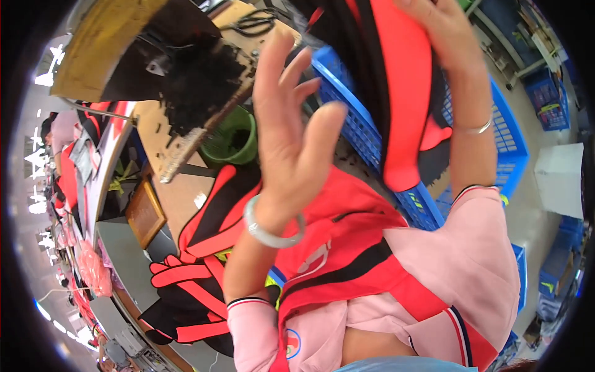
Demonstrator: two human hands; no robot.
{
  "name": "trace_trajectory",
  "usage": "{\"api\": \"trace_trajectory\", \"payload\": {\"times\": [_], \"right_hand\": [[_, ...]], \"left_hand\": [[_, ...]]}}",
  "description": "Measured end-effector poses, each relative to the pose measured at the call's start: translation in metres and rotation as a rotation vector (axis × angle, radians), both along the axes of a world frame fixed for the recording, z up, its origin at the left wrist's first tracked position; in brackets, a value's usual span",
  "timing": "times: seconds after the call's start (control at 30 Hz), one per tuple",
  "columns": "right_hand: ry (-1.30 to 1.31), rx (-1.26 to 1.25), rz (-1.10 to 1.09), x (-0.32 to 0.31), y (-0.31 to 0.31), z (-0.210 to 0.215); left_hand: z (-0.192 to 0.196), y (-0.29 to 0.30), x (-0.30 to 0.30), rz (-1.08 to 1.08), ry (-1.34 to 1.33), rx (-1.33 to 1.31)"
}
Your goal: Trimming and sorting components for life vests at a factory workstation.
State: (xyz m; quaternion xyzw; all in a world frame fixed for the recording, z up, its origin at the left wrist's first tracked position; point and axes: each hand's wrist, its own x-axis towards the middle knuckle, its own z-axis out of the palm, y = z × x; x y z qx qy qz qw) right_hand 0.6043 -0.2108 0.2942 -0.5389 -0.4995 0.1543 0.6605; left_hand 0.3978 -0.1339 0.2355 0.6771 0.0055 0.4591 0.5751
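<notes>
Nearest the camera, a pale blue edge of fabric (406, 366) crosses the bottom of my view, with my pink collared shirt (455, 266) and red apron (347, 208) just past it. My landmark is the blue plastic crate (356, 108) ahead of me. My right hand (445, 34) is above it, against the red-and-black fabric piece (406, 93), thumb side over the red band. My fingertips run out of sight at the upper edge, so I cannot tell whether they clench the cloth. The piece slants over the crate, its lower red end near the crate's close rim. My left hand (286, 133) is raised left of the crate, fingers spread and holding nothing. Farther left of the crate are a green bin (229, 146) and a worktable (164, 139) bearing black scraps (201, 77). Nearer me, also left of the crate, lie red-and-black straps (198, 273). Right of the crate is a white panel (559, 177).
</notes>
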Motion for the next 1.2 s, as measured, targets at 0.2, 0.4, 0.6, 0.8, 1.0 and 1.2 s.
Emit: {"api": "trace_trajectory", "payload": {"times": [0.2,0.4,0.6,0.8,1.0,1.2], "right_hand": [[-0.462,-0.802,0.132,0.134,-0.037,-0.051],[-0.729,-1.323,0.455,0.252,-0.122,-0.219],[-0.088,-1.262,0.213,0.233,-0.107,-0.301],[-0.287,-1.305,0.301,0.111,-0.045,-0.260],[-0.443,-1.236,0.402,0.025,0.001,-0.220],[-0.624,-1.021,0.618,-0.098,0.071,-0.203]], "left_hand": [[-0.120,0.055,-0.161,0.118,0.835,-0.111],[-0.255,0.033,-0.383,0.713,1.319,-0.322],[-0.338,-0.020,-0.467,1.044,1.489,-0.877],[-0.373,0.030,-0.415,1.256,0.347,-1.392],[-0.316,0.075,-0.410,1.202,-0.165,-1.323],[-0.272,-0.004,-0.436,0.923,-0.152,-1.333]]}}
